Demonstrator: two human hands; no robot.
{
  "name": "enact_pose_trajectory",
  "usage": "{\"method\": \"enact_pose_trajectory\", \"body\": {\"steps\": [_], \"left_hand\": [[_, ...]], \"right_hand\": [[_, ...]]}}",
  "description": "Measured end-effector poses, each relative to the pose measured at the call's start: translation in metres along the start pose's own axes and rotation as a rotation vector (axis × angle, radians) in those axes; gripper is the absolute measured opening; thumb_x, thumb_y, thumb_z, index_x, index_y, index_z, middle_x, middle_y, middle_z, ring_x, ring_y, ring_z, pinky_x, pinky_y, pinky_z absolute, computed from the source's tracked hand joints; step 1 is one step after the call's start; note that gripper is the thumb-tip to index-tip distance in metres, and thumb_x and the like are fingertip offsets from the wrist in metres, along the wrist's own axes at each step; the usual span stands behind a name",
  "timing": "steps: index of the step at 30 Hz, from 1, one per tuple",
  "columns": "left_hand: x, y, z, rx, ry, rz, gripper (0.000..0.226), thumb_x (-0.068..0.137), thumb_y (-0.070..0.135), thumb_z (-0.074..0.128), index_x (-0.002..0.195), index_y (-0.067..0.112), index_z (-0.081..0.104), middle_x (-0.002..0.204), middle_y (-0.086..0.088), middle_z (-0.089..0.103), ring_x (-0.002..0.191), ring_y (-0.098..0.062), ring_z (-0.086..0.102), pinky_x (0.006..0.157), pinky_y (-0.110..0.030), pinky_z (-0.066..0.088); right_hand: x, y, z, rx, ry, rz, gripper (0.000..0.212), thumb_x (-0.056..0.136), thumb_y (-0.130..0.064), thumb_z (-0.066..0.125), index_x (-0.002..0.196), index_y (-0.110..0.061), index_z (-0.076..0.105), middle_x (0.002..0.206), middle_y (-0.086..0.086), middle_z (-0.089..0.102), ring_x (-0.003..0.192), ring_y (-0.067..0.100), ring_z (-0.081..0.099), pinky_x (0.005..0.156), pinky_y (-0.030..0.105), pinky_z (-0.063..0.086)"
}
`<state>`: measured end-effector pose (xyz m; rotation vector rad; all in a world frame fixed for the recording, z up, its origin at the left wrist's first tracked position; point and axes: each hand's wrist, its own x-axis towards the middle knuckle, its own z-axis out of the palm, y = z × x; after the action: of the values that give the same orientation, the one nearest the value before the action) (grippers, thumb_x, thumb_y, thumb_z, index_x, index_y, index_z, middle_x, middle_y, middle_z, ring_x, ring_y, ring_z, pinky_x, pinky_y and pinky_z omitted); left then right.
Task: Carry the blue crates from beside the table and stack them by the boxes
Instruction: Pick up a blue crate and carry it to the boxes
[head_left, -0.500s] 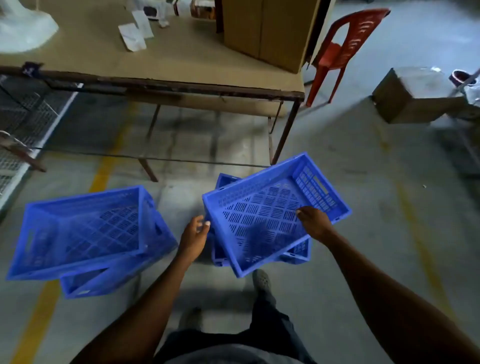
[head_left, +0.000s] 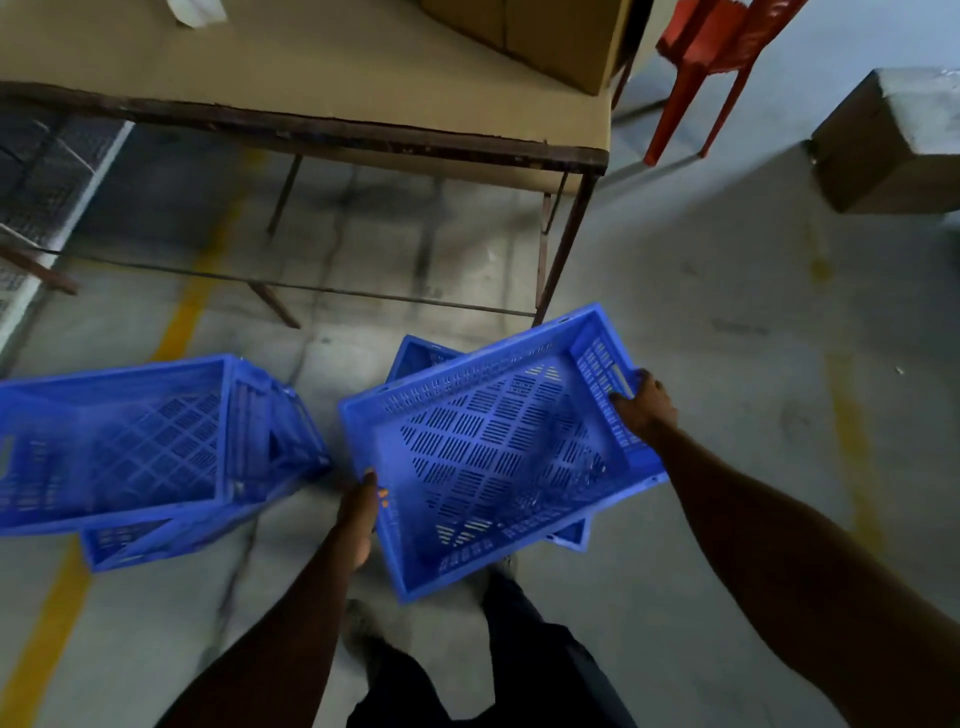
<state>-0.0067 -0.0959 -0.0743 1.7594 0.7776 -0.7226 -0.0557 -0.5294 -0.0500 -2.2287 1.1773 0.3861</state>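
I hold a blue slotted crate (head_left: 493, 447) tilted above the floor in front of me. My left hand (head_left: 358, 512) grips its near-left short side and my right hand (head_left: 644, 402) grips the handle slot of its far-right short side. Under it a second blue crate (head_left: 421, 353) rests on the floor, mostly hidden. To the left, a blue crate (head_left: 119, 441) lies askew on top of another blue crate (head_left: 156, 543).
A metal-framed table (head_left: 311, 124) with a cardboard box (head_left: 550, 36) on it stands straight ahead. A red plastic chair (head_left: 711, 57) is at the upper right, a cardboard box (head_left: 893, 145) on the floor at the far right. Yellow floor lines (head_left: 47, 634) run along the left.
My right hand has shifted from the crate's long side to its far short-side handle, and my left hand now grips the near short side. The crate has risen and turned slightly.
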Motion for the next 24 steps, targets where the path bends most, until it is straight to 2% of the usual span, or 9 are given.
{"method": "enact_pose_trajectory", "body": {"steps": [2,6,9,11,13,15,19,22,24], "left_hand": [[0.0,-0.001,-0.002,-0.029,-0.043,-0.044,0.029,0.103,0.038,0.044,0.089,0.017,0.059,0.083,-0.006,0.062,0.075,-0.02,0.057,0.062,-0.028,0.041],[0.0,-0.001,-0.005,-0.125,-0.058,-0.042,0.033,0.102,0.041,0.045,0.092,0.014,0.061,0.083,-0.008,0.064,0.073,-0.021,0.059,0.063,-0.029,0.041],[0.005,0.004,-0.005,-0.155,-0.042,-0.048,0.03,0.103,0.04,0.043,0.087,0.018,0.056,0.079,-0.006,0.057,0.066,-0.019,0.054,0.062,-0.031,0.045],[0.008,0.006,-0.01,-0.089,-0.064,-0.015,0.035,0.105,0.041,0.036,0.081,0.021,0.049,0.074,-0.005,0.049,0.053,-0.013,0.053,0.051,-0.026,0.044],[0.011,0.007,-0.02,-0.08,-0.083,0.063,0.039,0.106,0.041,0.032,0.075,0.02,0.042,0.067,-0.006,0.039,0.034,-0.008,0.044,0.036,-0.017,0.034],[0.01,0.012,-0.03,-0.059,-0.088,0.128,0.042,0.104,0.047,0.032,0.073,0.02,0.042,0.063,-0.004,0.035,0.03,-0.007,0.037,0.033,-0.016,0.029],[-0.003,0.045,-0.048,0.048,-0.175,0.192,0.046,0.1,0.059,0.03,0.077,0.022,0.045,0.058,0.002,0.037,0.032,-0.01,0.031,0.036,-0.019,0.027],[-0.014,0.072,-0.053,0.171,-0.291,0.26,0.054,0.096,0.067,0.03,0.081,0.019,0.051,0.055,0.003,0.038,0.034,-0.013,0.032,0.04,-0.023,0.03],[-0.026,0.088,-0.051,0.245,-0.368,0.285,0.058,0.094,0.069,0.032,0.083,0.017,0.053,0.054,0.003,0.037,0.036,-0.016,0.033,0.042,-0.026,0.032]], "right_hand": [[0.016,-0.001,0.003,0.085,-0.022,0.026,0.066,0.084,-0.042,0.068,0.138,-0.012,0.044,0.135,0.019,0.054,0.122,0.038,0.054,0.101,0.042,0.043],[0.047,0.004,0.006,0.194,-0.082,0.108,0.061,0.081,-0.044,0.071,0.128,-0.01,0.054,0.113,0.015,0.065,0.099,0.033,0.066,0.081,0.036,0.051],[0.052,0.017,0.007,0.257,-0.146,0.124,0.042,0.076,-0.051,0.068,0.085,-0.011,0.064,0.076,0.012,0.061,0.07,0.027,0.058,0.064,0.035,0.043],[0.052,0.037,0.012,0.299,-0.129,0.181,0.052,0.067,-0.064,0.063,0.072,-0.013,0.058,0.07,0.013,0.056,0.064,0.025,0.051,0.061,0.038,0.041],[0.05,0.069,0.02,0.349,-0.105,0.196,0.07,0.062,-0.082,0.052,0.076,-0.014,0.06,0.074,0.013,0.056,0.065,0.026,0.051,0.063,0.039,0.042],[0.016,0.082,0.016,0.429,-0.098,0.189,0.08,0.064,-0.091,0.046,0.078,-0.014,0.061,0.072,0.012,0.054,0.062,0.026,0.05,0.061,0.04,0.042],[-0.093,0.074,-0.008,0.694,-0.073,0.243,0.054,0.09,-0.065,0.05,0.078,-0.013,0.055,0.069,0.008,0.05,0.049,0.02,0.046,0.045,0.025,0.039],[-0.157,0.095,-0.011,0.779,0.029,0.265,0.056,0.093,-0.065,0.046,0.079,-0.011,0.055,0.067,0.011,0.055,0.038,0.019,0.045,0.04,0.023,0.035],[-0.202,0.111,-0.008,0.869,0.101,0.321,0.058,0.091,-0.067,0.044,0.078,-0.012,0.056,0.063,0.008,0.051,0.037,0.018,0.041,0.04,0.022,0.032]]}}
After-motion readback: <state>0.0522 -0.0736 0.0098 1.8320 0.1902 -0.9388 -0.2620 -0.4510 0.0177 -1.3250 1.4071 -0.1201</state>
